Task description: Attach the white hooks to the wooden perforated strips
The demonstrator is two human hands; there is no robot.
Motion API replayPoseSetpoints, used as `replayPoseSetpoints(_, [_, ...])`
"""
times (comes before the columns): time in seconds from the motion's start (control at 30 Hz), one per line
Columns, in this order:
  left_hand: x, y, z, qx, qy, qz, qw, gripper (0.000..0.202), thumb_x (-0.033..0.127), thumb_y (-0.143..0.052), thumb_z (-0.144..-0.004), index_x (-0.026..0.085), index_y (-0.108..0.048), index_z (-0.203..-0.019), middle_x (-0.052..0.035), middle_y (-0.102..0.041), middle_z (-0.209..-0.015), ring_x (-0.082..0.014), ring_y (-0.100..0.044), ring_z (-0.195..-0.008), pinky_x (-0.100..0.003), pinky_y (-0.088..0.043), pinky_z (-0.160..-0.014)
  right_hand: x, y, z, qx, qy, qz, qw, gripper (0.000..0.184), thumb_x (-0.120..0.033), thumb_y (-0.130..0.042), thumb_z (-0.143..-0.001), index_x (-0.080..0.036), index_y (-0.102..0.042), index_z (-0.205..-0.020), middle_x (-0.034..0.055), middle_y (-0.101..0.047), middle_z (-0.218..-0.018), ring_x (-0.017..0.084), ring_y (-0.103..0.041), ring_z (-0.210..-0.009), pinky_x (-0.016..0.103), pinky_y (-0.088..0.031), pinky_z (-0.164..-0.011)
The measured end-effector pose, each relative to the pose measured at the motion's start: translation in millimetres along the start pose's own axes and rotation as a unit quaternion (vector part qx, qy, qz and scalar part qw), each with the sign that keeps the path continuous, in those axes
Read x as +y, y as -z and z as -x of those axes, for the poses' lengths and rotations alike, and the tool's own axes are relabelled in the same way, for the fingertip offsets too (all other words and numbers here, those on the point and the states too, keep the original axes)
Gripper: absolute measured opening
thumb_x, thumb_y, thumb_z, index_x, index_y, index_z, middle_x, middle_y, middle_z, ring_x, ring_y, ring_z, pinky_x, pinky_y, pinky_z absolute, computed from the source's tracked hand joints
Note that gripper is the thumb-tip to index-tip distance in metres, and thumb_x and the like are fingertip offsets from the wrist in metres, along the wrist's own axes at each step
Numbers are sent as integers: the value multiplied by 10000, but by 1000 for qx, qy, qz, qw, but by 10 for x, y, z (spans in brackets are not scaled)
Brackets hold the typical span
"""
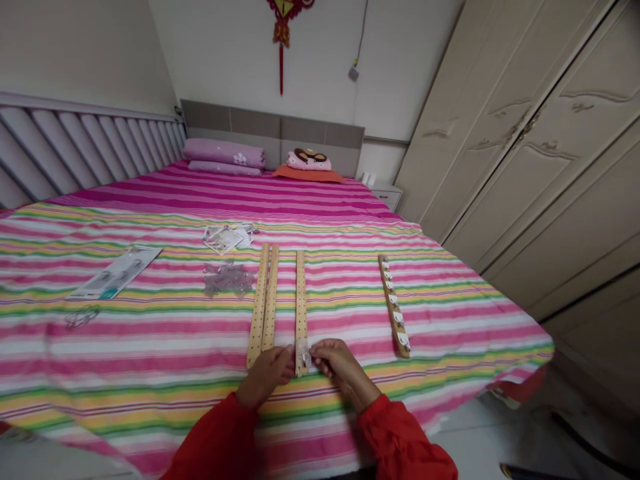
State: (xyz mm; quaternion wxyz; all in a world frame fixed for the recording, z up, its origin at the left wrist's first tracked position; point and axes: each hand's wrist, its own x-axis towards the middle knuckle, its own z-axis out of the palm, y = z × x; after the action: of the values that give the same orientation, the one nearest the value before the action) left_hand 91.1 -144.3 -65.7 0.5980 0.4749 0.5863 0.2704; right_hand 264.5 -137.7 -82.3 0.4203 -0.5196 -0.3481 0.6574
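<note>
A wooden strip with rows of small holes (pixel 301 293) lies lengthwise in front of me. On its near end sits a small clear plastic hook (pixel 303 359) with a metal part. My left hand (pixel 267 373) is closed at the hook's left edge, fingertips pinched together. From the other side, my right hand (pixel 343 370) pinches the clear edge between thumb and fingers. Two more holed wooden strips (pixel 259 307) lie side by side, just left of this one. Farther right is a wooden strip carrying several white-backed hooks (pixel 394 303).
Several clear plastic pieces (pixel 227 279) are heaped left of the strips, with small packets (pixel 230 237) behind them. A flat package (pixel 117 273) and some metal wire pieces (pixel 83 317) lie at the left. The striped cloth (pixel 450 320) covers the bed; wardrobes (pixel 540 133) stand at the right.
</note>
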Motion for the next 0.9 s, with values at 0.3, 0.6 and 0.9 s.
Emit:
replayPoseSetpoints(0.3, [10,-86,-124,-10,63,73,995,443,594,-611,-682,153,-626,-722,-52,-685,-640,-179,-651,-600,-298,-515,-616,48,-19,-50,2,-5,2,1000,170,-274,-687,-563,-142,-592,-513,-51,-523,-404,35,-337,-302,212,-144,-326])
replayPoseSetpoints(0.6, [-18,-179,-192,16,58,79,995,381,547,-639,-690,178,-565,-632,-9,-616,-560,-153,-603,-542,-272,-497,-563,43,-39,-57,12,-13,-6,1000,170,-275,-672,-540,-152,-572,-478,-54,-502,-361,39,-331,-279,219,-131,-321])
replayPoseSetpoints(0.9, [-230,-315,-353,92,-9,99,991,410,551,-645,-639,197,-461,-546,41,-478,-471,-113,-487,-463,-238,-412,-461,129,-70,20,28,1,-20,999,228,-335,-697,-573,-173,-538,-573,-77,-514,-386,31,-326,-262,192,-148,-300])
